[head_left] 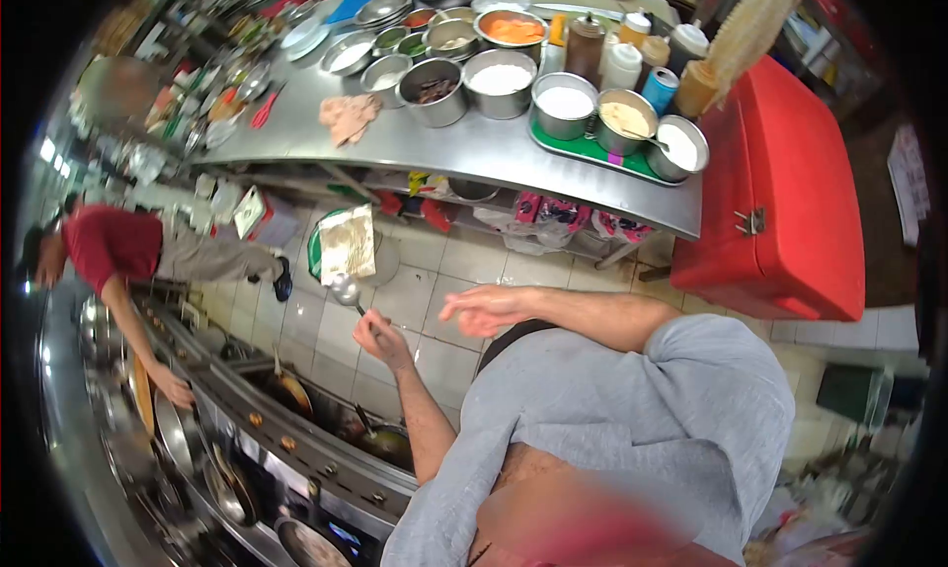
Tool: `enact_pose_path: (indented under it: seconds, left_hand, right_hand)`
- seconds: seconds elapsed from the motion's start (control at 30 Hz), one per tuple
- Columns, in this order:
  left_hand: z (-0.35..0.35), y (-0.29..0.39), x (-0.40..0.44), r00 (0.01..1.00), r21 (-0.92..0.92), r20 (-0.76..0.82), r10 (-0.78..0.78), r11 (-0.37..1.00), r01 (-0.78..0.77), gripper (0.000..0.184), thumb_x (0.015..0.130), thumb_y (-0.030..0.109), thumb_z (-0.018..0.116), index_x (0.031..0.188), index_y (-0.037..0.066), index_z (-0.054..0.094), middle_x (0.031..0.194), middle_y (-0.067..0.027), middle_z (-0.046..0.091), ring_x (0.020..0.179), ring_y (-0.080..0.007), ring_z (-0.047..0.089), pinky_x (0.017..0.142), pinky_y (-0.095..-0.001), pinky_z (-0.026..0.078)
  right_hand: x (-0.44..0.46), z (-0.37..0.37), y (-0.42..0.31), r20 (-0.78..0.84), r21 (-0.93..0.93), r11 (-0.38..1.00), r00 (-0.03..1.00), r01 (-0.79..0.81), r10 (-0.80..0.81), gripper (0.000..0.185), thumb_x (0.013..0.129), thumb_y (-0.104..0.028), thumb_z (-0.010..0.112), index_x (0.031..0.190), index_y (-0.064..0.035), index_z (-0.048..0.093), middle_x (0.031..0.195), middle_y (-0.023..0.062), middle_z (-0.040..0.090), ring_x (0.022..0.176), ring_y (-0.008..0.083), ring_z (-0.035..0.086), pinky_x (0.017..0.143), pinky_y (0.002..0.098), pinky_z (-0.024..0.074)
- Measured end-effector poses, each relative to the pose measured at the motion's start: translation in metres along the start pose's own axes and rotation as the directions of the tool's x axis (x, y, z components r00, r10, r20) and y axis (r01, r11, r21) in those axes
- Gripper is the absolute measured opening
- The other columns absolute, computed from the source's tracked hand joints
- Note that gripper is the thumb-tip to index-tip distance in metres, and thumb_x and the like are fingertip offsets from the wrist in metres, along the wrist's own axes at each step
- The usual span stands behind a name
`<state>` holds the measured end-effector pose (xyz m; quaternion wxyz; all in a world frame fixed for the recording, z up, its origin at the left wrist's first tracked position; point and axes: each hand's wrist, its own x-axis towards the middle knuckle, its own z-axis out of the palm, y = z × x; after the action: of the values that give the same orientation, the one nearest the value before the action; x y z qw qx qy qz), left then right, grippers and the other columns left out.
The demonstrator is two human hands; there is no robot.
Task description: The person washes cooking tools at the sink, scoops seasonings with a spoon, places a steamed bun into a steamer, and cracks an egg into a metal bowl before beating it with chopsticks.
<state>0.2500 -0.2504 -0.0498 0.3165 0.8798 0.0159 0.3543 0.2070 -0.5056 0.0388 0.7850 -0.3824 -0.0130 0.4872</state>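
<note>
My left hand is closed around the handle of a metal ladle. The ladle's round bowl points away from me, above the tiled floor in this view. Just beyond it a pale, creased rectangular sheet lies over a green-rimmed round container. Whether the ladle touches the sheet I cannot tell. My right hand is in front of my body, its fingers loosely stretched and slightly blurred. Nothing shows in it.
Ahead stands a steel counter with metal pots, squeeze bottles and a green tray. A red insulated box is on the right. A stove with pans runs along the left. A person in a red shirt reaches toward a pan there.
</note>
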Motion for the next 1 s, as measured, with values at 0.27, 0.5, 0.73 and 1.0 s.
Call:
enact_pose_path:
  seconds: [0.27, 0.5, 0.73, 1.0]
  left_hand:
    - [0.000, -0.093, 0.051, 0.383, -0.345, 0.475, -0.792, 0.233, 0.909, 0.043, 0.088, 0.040, 0.046, 0.068, 0.002, 0.049, 0.052, -0.0040, 0.044, 0.042, -0.0148, 0.044, 0.043, -0.0303, 0.045]
    - [-0.020, -0.079, 0.116, 0.654, 0.078, 0.627, -0.423, 0.869, 0.488, 0.047, 0.091, 0.039, 0.043, 0.073, -0.002, 0.054, 0.053, -0.0049, 0.044, 0.036, -0.0127, 0.041, 0.035, -0.0261, 0.041]
    - [-0.028, 0.019, 0.184, 0.566, -0.226, 0.809, -0.158, 0.805, 0.548, 0.046, 0.089, 0.040, 0.048, 0.072, -0.002, 0.055, 0.052, -0.0029, 0.045, 0.037, -0.0093, 0.041, 0.032, -0.0238, 0.037]
    - [0.008, 0.135, 0.204, 0.560, -0.565, 0.814, 0.155, 0.437, 0.700, 0.037, 0.093, 0.028, 0.043, 0.073, -0.002, 0.051, 0.051, -0.0055, 0.043, 0.038, -0.0121, 0.040, 0.037, -0.0259, 0.040]
  right_hand:
    - [-0.151, -0.093, -0.016, -0.573, -0.760, 0.645, -0.554, 0.084, -0.604, 0.058, 0.081, -0.025, 0.064, 0.126, 0.0030, 0.038, 0.067, 0.0015, 0.049, 0.063, 0.0103, 0.046, 0.060, 0.0252, 0.0419]
    - [-0.180, -0.151, -0.102, -0.766, -0.642, 0.353, -0.556, 0.680, -0.323, 0.048, 0.083, -0.027, 0.062, 0.117, 0.0030, 0.046, 0.062, -0.0004, 0.047, 0.046, 0.0055, 0.040, 0.041, 0.0204, 0.0333]
    - [-0.193, -0.120, -0.118, -0.097, -0.818, 0.406, -0.599, -0.406, -0.795, 0.022, 0.088, -0.018, 0.051, 0.089, 0.0026, 0.059, 0.079, 0.0157, 0.062, 0.071, 0.0261, 0.060, 0.062, 0.0340, 0.0463]
    - [-0.217, -0.131, -0.115, -0.228, -0.828, 0.495, -0.648, -0.264, -0.727, 0.022, 0.091, -0.018, 0.045, 0.089, 0.0008, 0.055, 0.065, 0.0090, 0.057, 0.050, 0.0170, 0.054, 0.050, 0.0311, 0.0437]
